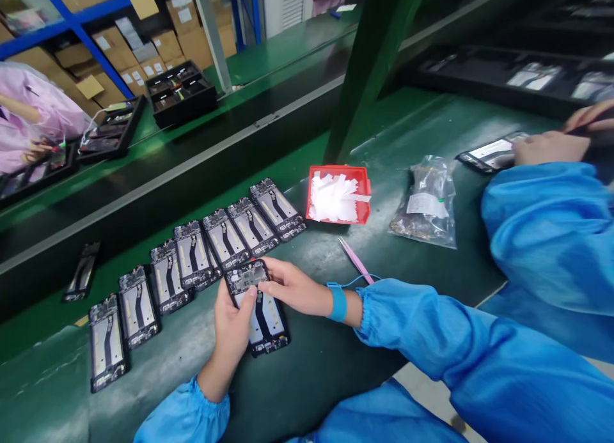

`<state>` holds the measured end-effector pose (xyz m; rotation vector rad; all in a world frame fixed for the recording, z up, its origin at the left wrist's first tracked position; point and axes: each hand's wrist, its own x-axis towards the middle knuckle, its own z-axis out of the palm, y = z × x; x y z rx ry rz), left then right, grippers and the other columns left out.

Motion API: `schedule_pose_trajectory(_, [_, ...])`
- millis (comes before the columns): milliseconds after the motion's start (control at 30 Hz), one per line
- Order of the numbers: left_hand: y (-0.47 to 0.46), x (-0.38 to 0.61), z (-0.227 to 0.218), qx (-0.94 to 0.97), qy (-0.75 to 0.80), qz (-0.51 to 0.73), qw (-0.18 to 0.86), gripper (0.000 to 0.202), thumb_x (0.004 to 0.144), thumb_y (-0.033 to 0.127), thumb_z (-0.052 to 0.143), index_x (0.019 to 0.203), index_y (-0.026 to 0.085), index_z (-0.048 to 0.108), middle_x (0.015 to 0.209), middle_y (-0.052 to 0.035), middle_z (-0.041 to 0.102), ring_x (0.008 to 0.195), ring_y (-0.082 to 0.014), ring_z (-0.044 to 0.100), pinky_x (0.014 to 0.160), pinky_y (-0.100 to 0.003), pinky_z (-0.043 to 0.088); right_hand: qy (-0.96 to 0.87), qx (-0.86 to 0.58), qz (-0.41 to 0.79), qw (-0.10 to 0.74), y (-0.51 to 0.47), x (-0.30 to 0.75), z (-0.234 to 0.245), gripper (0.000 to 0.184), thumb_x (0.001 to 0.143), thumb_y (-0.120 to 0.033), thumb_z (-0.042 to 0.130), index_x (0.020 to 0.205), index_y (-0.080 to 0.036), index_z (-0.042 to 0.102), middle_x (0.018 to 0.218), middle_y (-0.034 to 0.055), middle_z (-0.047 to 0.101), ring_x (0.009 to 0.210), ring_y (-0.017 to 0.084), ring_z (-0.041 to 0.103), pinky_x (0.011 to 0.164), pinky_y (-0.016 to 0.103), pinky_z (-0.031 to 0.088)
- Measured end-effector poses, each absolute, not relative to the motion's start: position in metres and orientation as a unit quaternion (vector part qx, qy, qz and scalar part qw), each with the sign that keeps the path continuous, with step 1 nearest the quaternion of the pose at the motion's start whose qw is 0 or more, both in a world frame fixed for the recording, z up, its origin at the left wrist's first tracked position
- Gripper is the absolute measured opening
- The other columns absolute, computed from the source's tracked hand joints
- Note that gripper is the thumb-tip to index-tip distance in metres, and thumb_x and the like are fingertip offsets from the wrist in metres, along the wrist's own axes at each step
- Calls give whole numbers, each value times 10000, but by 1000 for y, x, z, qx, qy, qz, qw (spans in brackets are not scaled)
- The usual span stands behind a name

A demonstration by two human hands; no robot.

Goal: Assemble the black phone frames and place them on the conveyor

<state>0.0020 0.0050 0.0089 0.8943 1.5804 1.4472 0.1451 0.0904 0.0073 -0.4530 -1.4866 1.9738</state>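
Left fingers [247, 302] and right fingers [279, 291] clamp an opened phone [261, 316] at the green bench [330, 366], blue shelves [71, 25] beyond.

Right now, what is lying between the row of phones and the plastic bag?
The head view shows a red box of white strips, with pink tweezers nearer the camera.

Glossy blue sleeves [432, 321], puffy, creased; gathered elastic cuffs [368, 312]; flat blue right-wrist strap [338, 303], thin blue cord [357, 279] attached.

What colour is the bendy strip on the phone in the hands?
Black. The strip on the phone shows best in the head view.
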Motion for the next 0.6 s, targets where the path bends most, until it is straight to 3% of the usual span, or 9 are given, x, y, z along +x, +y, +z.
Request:
schedule_pose_trajectory(133, [7, 3, 8, 265, 588, 619, 447, 455, 839, 422, 782, 1236, 227, 676, 1181, -67, 746, 1063, -232, 710, 941, -335, 560, -597, -229, 704, 310, 94, 147, 1, 383, 948, -270, 617, 1311, -195, 520, 1219, 89, 672, 1017, 193, 680, 949, 382, 566])
schedule_pose_trajectory(300, [8, -2, 6, 254, 579, 629, 453, 436, 852, 461, 763, 1218, 243, 669, 1204, -65, 732, 1116, -242, 693, 980, -347, 546, -717, -273, 580, 274, 99, 154, 5, 346, 1014, -259, 533, 1354, -212, 571, 1090, 72, 698, 961, 216, 687, 918, 403, 584])
schedule_pose_trajectory(367, [8, -5, 7, 283, 596, 602, 450, 390, 856, 474, 761, 1145, 228, 670, 1130, -54, 734, 1015, -216, 704, 900, -317, 569, -756, -284, 513, 292, 99, 158, 7, 409, 1014, -238, 525, 1421, -215, 558, 1120, 85, 672, 968, 221, 677, 946, 415, 583])
schedule_pose_trajectory(500, [9, -11, 11, 275, 624, 556, 476, 441, 828, 524, 769, 1111, 228, 607, 890, 1, 685, 681, -146, 628, 561, -233, 531, -814, -263, 407, 321, 96, 161, 8, 477, 1018, -200, 493, 1493, -242, 521, 1203, 114, 596, 1011, 227, 656, 940, 419, 592])
schedule_pose_trajectory(600, [12, -17, 14, 308, 643, 523, 467, 478, 826, 571, 747, 1121, 223, 603, 812, 17, 641, 619, -136, 575, 501, -219, 482, -822, -249, 399, 321, 95, 161, 6, 429, 1007, -150, 462, 1402, -237, 603, 1254, 126, 606, 1123, 238, 640, 972, 416, 574])
